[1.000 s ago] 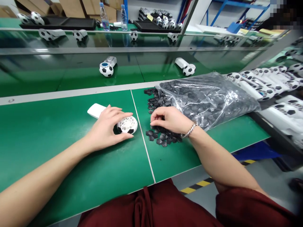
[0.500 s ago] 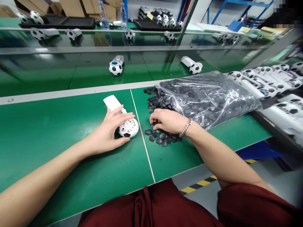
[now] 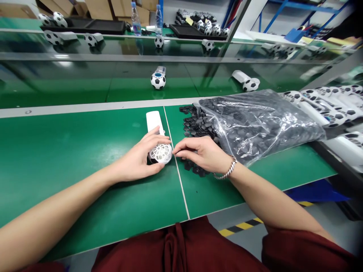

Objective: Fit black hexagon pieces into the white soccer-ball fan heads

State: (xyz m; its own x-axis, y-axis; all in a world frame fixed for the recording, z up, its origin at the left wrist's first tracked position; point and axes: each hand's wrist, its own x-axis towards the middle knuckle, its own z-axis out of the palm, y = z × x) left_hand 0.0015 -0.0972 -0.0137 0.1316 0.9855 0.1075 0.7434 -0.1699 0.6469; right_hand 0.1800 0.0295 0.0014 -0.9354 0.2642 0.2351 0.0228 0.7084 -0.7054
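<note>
A white plastic casing (image 3: pixel 160 152) with a round football-patterned head lies on the green bench, its flat handle (image 3: pixel 154 120) pointing away from me. My left hand (image 3: pixel 138 156) grips the round head between thumb and fingers. Close to the head's right edge, my right hand (image 3: pixel 204 154) is pinched shut; whatever its fingertips hold is too small to make out. Beneath and behind that hand spreads a pile of small black pentagon-shaped pieces (image 3: pixel 198 122). They spill from a clear plastic bag (image 3: pixel 263 122) full of the same pieces.
Across the back runs a shiny green conveyor (image 3: pixel 127 81) carrying football-headed devices (image 3: pixel 158 80), one of them (image 3: pixel 251 84) at the right. Trays of white casings (image 3: pixel 334 105) stand at the right. Beyond are water bottles (image 3: pixel 136 22) and black trays (image 3: pixel 96 27).
My right hand has moved left from the black pieces to the casing's edge. The casing, still in my left hand, has turned so its handle points straighter away. The view has shifted slightly.
</note>
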